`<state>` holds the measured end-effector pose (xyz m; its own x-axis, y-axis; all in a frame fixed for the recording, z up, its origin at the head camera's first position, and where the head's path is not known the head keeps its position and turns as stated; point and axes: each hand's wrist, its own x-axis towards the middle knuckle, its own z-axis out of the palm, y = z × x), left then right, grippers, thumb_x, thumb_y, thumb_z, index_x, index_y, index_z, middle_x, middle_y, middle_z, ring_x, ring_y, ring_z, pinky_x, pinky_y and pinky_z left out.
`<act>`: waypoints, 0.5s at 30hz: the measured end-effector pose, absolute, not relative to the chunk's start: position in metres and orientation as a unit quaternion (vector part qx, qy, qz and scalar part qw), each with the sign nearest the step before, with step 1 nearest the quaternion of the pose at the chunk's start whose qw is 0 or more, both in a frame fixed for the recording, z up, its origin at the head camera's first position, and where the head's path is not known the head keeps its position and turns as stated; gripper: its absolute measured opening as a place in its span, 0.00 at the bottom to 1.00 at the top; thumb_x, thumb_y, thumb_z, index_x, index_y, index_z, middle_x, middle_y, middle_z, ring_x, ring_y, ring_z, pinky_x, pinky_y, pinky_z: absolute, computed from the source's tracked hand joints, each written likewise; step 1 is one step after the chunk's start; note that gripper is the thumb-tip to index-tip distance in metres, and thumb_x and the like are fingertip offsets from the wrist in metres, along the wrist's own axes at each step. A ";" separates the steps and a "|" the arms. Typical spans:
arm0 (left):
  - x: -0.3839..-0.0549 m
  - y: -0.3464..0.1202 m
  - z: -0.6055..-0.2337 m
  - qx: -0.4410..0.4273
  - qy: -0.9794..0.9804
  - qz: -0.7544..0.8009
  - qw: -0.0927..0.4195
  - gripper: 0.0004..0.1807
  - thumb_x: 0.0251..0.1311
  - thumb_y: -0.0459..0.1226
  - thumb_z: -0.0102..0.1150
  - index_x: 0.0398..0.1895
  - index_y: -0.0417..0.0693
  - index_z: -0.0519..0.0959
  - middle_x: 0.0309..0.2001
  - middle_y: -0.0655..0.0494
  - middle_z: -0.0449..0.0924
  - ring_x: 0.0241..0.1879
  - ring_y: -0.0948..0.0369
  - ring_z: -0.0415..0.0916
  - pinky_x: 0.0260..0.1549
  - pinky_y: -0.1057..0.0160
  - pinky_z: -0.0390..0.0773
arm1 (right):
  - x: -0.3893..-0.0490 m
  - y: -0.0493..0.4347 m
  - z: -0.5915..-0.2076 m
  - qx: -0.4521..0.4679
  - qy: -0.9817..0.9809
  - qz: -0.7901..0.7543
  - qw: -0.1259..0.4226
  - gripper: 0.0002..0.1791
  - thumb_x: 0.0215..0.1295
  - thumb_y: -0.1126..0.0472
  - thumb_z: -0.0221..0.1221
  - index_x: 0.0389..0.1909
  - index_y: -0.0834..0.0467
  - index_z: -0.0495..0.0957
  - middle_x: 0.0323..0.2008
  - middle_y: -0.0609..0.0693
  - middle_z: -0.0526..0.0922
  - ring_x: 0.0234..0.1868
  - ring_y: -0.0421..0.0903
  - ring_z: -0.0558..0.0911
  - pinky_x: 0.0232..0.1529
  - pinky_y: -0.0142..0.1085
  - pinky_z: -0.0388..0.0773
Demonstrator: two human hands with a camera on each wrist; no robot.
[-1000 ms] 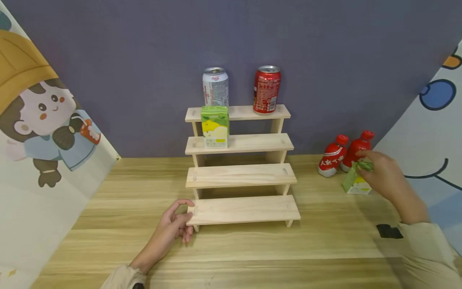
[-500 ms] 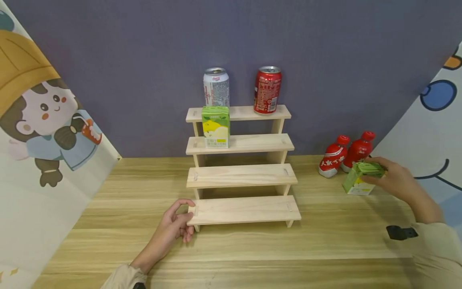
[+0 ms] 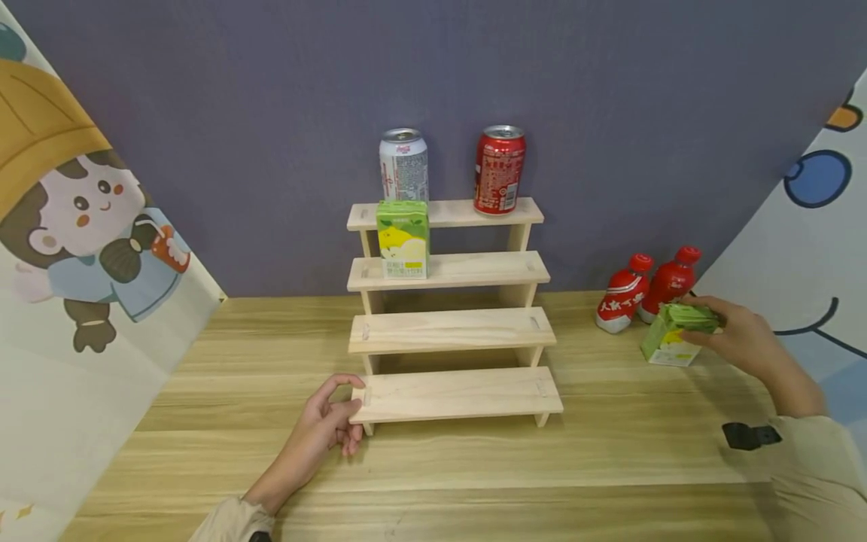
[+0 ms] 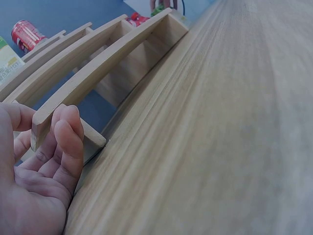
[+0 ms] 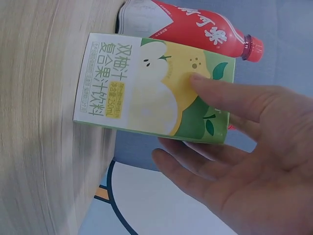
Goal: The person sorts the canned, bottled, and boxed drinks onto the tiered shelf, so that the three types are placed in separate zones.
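My left hand holds the left end of the lowest step of a four-tier wooden display stand. In the left wrist view, its fingers curl around the end of that board. Over at the right, my right hand grips a green-and-yellow juice carton from the side, near its top. The right wrist view shows the thumb on the front of the carton, with the other fingers behind it. The carton stands upright, its base at the table.
Two red bottles stand just behind the held carton. On the top tier are a white can and a red can. Another juice carton sits on the tier below. A dark back wall rises behind the table.
My right hand has shifted right and back from over the carton's top to its right side, uncovering more of the top. The left hand and the stand stay put.
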<state>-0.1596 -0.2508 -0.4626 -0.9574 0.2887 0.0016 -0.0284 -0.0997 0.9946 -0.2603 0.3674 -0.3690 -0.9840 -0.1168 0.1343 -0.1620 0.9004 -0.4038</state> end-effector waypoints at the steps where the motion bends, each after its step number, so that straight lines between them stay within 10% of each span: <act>1: -0.160 -0.251 -0.463 0.098 0.662 0.735 0.107 0.20 0.74 0.38 0.50 0.62 0.39 0.61 0.20 0.51 0.78 0.16 0.59 0.75 0.15 0.68 0.75 | -0.261 0.367 -0.369 0.070 -0.973 0.211 0.055 0.37 0.64 0.54 0.67 0.67 0.69 0.66 0.59 0.84 0.65 0.52 0.80 0.69 0.42 0.69 0.70; 15: -0.160 -0.252 -0.464 0.100 0.657 0.739 0.108 0.20 0.74 0.38 0.51 0.62 0.39 0.61 0.21 0.51 0.78 0.16 0.59 0.75 0.16 0.69 0.76 | -0.261 0.373 -0.373 0.080 -0.970 0.207 0.095 0.32 0.62 0.56 0.68 0.63 0.70 0.72 0.55 0.78 0.74 0.44 0.73 0.78 0.36 0.62 0.74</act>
